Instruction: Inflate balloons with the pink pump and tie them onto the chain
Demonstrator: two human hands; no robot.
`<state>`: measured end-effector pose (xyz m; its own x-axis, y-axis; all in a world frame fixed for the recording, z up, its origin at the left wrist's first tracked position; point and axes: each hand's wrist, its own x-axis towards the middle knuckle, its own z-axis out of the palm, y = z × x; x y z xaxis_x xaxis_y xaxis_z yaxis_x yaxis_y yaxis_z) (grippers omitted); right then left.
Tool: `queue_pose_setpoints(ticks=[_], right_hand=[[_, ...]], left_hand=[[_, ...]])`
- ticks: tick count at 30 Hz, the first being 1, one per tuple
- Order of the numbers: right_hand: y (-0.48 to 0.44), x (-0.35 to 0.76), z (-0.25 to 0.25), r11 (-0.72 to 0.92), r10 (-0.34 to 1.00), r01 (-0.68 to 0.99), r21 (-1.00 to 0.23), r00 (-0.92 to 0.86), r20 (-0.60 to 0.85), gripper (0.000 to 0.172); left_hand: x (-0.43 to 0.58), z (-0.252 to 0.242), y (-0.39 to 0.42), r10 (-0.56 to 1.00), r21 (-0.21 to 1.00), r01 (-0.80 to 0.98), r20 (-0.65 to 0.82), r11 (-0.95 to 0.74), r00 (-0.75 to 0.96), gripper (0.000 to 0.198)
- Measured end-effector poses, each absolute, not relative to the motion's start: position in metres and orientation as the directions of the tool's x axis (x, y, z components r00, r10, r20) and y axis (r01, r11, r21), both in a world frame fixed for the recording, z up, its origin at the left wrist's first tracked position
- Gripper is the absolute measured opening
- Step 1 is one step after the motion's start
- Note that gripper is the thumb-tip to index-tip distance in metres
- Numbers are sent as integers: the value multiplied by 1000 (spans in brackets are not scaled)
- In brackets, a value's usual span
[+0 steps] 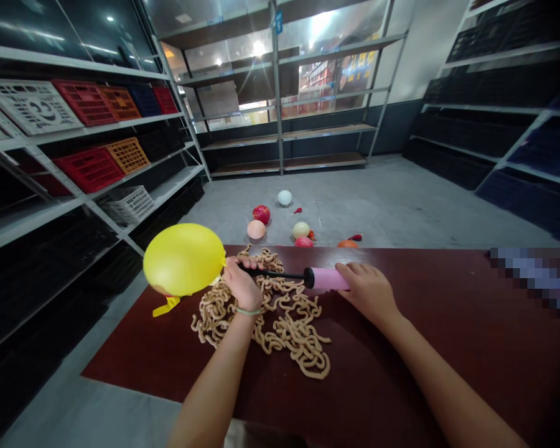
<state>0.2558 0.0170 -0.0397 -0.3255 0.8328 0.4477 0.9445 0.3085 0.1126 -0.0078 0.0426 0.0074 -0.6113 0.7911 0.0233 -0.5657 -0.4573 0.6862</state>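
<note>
Balloon pump [308, 278] lying sideways between the hands, nozzle [273, 272] pointing left: left hand [242, 283] closed at the yellow balloon [183, 259] neck, right hand [366, 291] curled over the pink barrel [326, 279].

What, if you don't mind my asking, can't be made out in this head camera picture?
- The tip of the black pump nozzle and the neck of the yellow balloon: hidden in the head view by the left hand.
- The end of the pink pump handle: hidden in the head view by the right hand.
- The far right of the dark red table: masked in the head view by a pixelated patch.
- The small red scrap on the floor: too small to identify in the head view.
</note>
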Motion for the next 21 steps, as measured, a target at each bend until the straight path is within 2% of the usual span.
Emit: queue_pose_setpoints(ticks=[6, 12, 15, 21], right_hand=[[4, 238, -37, 291, 878, 950, 111, -311, 364, 43], [-6, 210, -45, 344, 865, 938, 31, -330, 377, 42], [1, 218, -48, 351, 848, 934, 66, -347, 400, 39], [21, 261, -48, 330, 815, 935, 130, -352, 460, 35]], left_hand=[[1, -1, 41, 751, 706, -529, 5, -470, -660, 16], [35, -13, 27, 847, 726, -564, 47, -393, -530, 22], [31, -10, 30, 867, 707, -586, 77, -395, -492, 24], [-4, 2, 44, 797, 683, -556, 63, -473, -601, 21]])
